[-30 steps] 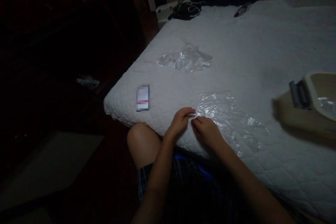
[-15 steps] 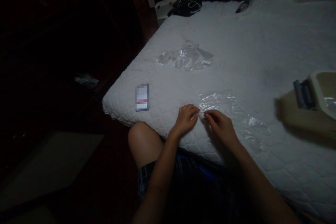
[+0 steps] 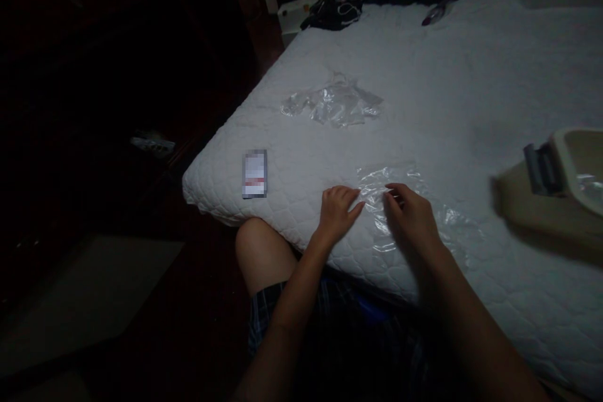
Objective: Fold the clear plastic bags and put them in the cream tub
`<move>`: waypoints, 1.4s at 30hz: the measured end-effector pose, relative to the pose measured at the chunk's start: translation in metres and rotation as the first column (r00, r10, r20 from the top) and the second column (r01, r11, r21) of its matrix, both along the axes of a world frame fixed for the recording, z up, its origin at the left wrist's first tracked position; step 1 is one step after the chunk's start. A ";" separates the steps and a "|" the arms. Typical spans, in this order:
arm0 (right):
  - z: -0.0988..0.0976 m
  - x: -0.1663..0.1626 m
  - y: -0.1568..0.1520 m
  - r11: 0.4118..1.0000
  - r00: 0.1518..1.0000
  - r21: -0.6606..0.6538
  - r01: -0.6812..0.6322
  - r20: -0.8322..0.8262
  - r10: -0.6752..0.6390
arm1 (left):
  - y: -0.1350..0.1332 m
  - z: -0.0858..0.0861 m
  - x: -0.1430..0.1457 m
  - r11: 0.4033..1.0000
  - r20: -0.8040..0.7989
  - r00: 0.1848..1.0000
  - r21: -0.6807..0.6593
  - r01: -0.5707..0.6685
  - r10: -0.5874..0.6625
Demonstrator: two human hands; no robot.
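A clear plastic bag (image 3: 424, 207) lies flat on the white quilted mattress (image 3: 452, 94), near its front edge. My left hand (image 3: 338, 208) lies flat on the bag's left end with its fingers stretched out. My right hand (image 3: 411, 217) rests on the bag just to the right, with its fingers curled down onto the film. I cannot see anything gripped in either hand. The room is dim.
A second crumpled clear bag (image 3: 332, 103) lies farther back. A small card (image 3: 255, 174) sits near the mattress corner. A beige bin with a grey clip (image 3: 556, 191) stands at the right. Dark cloth and cables (image 3: 335, 12) lie at the far edge. The floor at left is dark.
Both hands have moved forward from the mattress edge onto the bag. The left hand went from a pinch to lying flat, and the right hand slid to the right over the film.
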State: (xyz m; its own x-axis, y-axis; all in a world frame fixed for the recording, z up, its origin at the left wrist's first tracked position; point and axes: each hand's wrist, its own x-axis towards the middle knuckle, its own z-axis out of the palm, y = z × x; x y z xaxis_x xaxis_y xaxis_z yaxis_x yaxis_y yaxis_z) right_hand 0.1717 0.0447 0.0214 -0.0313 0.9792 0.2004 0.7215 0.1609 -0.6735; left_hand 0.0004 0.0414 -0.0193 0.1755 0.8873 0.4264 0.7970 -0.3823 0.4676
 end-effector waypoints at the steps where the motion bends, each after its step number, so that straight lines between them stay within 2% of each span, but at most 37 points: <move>1: -0.002 0.001 0.001 1.000 0.999 0.012 -0.004 0.047 0.004 | 0.000 -0.001 0.001 1.000 -0.025 1.000 0.026 0.000 0.001; 4: -0.003 0.003 0.002 0.997 0.987 0.075 -0.019 0.163 0.007 | 0.000 -0.003 0.001 0.995 -0.066 0.998 0.101 0.003 0.004; 6: 0.001 0.002 0.002 0.993 0.990 0.119 -0.008 0.138 -0.009 | 0.000 -0.003 0.001 0.989 -0.075 0.997 0.145 0.012 -0.001; 8: 0.007 0.000 0.002 0.995 1.000 0.097 0.001 0.013 -0.002 | -0.001 -0.003 0.002 0.983 -0.092 0.996 0.181 0.034 -0.017; 11: 0.006 -0.003 0.007 0.993 0.972 -0.096 -0.068 -0.233 0.044 | -0.001 -0.005 0.002 0.970 -0.182 0.979 0.207 0.125 -0.088; 14: -0.007 -0.004 0.014 0.942 0.901 -0.317 -0.111 -0.431 -0.039 | 0.000 -0.009 0.003 0.958 -0.272 0.950 0.196 0.208 -0.151; 17: -0.019 -0.003 0.018 0.894 0.755 -0.438 -0.093 -0.616 -0.223 | 0.001 -0.012 0.003 0.958 -0.286 0.946 0.190 0.213 -0.154; 19: -0.021 -0.002 0.017 0.884 0.650 -0.460 -0.089 -0.699 -0.298 | 0.002 -0.013 0.003 0.959 -0.279 0.948 0.192 0.209 -0.151; 21: -0.018 0.000 0.014 0.885 0.592 -0.455 -0.097 -0.741 -0.317 | 0.002 -0.014 0.003 0.959 -0.263 0.953 0.198 0.203 -0.148; 23: -0.012 0.002 0.011 0.891 0.566 -0.442 -0.102 -0.762 -0.314 | 0.002 -0.013 0.002 0.958 -0.235 0.960 0.203 0.201 -0.152; 25: -0.004 0.006 0.008 0.905 0.575 -0.418 -0.084 -0.762 -0.299 | 0.002 -0.012 0.002 0.957 -0.190 0.968 0.204 0.205 -0.166; 27: 0.003 0.013 0.005 0.918 0.642 -0.390 -0.066 -0.721 -0.260 | 0.002 -0.009 0.001 0.957 -0.134 0.974 0.203 0.207 -0.182; 29: 0.011 0.021 0.000 0.939 0.764 -0.338 -0.064 -0.622 -0.172 | -0.001 -0.006 0.001 0.955 -0.084 0.976 0.207 0.212 -0.198; 32: 0.020 0.030 -0.013 0.982 0.929 -0.163 -0.096 -0.368 0.029 | -0.010 -0.002 0.002 0.947 -0.049 0.972 0.217 0.237 -0.232; 34: 0.022 0.034 -0.024 0.983 0.967 -0.029 -0.182 -0.185 0.174 | -0.017 -0.002 0.002 0.941 -0.060 0.965 0.213 0.262 -0.255; 36: 0.020 0.034 -0.036 0.946 0.947 0.050 -0.320 -0.026 0.321 | -0.024 -0.003 0.003 0.940 -0.094 0.958 0.186 0.286 -0.272; 38: 0.017 0.033 -0.046 0.883 0.885 0.083 -0.461 0.116 0.451 | -0.029 -0.006 0.004 0.939 -0.136 0.947 0.150 0.309 -0.290; 42: 0.011 0.024 -0.059 0.768 0.729 0.075 -0.636 0.385 0.566 | -0.030 -0.012 0.005 0.940 -0.176 0.935 0.098 0.327 -0.306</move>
